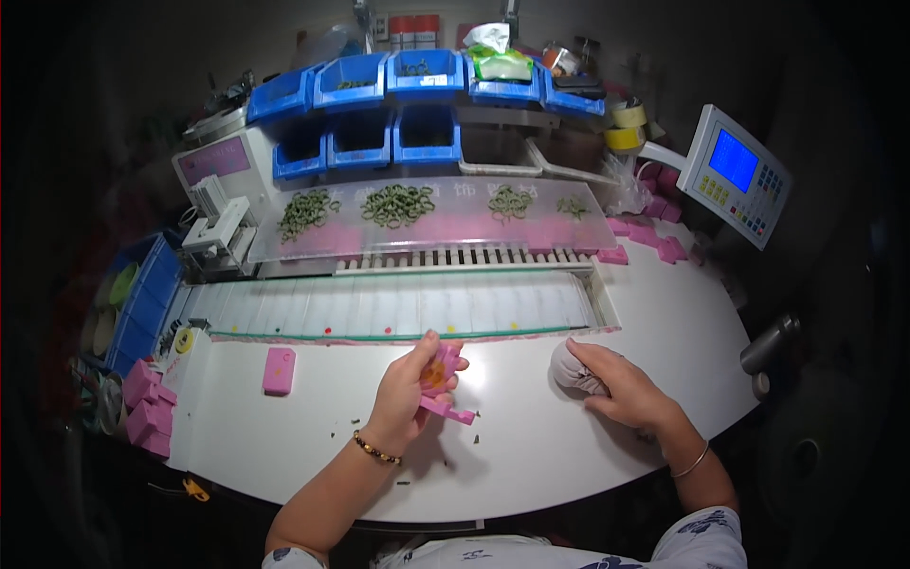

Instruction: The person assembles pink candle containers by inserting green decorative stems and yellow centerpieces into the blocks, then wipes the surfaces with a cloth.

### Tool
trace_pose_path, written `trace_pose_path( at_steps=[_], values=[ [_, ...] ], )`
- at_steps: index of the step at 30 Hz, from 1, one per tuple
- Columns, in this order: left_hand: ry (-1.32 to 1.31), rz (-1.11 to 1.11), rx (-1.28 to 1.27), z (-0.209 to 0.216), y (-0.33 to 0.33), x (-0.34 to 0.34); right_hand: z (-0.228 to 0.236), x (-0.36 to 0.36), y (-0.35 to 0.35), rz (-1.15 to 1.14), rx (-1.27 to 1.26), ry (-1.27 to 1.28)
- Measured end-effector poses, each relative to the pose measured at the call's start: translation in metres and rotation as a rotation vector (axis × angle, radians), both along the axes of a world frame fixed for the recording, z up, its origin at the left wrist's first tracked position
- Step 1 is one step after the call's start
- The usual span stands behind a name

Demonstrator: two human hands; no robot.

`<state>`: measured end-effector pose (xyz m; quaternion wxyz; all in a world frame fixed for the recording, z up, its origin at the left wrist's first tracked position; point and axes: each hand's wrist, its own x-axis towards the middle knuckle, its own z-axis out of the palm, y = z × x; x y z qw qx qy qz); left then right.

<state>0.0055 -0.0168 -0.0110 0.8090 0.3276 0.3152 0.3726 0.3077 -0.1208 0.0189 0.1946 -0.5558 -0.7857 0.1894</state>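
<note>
Over the middle of the white table, my left hand point(402, 391) is closed on a pink rubber mould point(445, 410). An orange-brown patch shows on its inner face, and a strip of it juts out below my palm. Farther right, my right hand point(626, 391) grips a rounded white cloth bundle point(572, 370) that rests on or just above the table; I cannot tell which. A separate pink block point(278, 371) lies on the table to the left. Small dark green scraps point(477, 439) are scattered beneath and beside my left hand.
Beyond my hands runs a pale sectioned conveyor point(379, 305) with a green edge. Behind it, a translucent board point(455, 220) carries piles of green rings point(398, 205). Blue bins point(427, 133) rise at the back. A control panel point(737, 175) stands right; pink blocks point(149, 408) are stacked left.
</note>
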Motion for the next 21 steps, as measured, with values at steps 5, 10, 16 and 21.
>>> trace_pose_path(
  at_steps=[5, 10, 16, 21],
  values=[
    [-0.063, -0.077, -0.060, -0.004, -0.013, 0.024, 0.013, -0.023, -0.011, -0.040, 0.287, -0.301],
    [-0.002, -0.035, -0.033, 0.002, -0.029, 0.030, 0.055, -0.057, 0.003, -0.143, 0.917, -0.116],
    [0.155, -0.005, 0.573, -0.013, -0.032, 0.031, 0.040, -0.090, -0.014, 0.281, 0.620, -0.263],
    [0.059, -0.029, 0.319, 0.012, -0.029, 0.023, 0.059, -0.079, -0.005, 0.085, 0.873, -0.139]
  ],
)
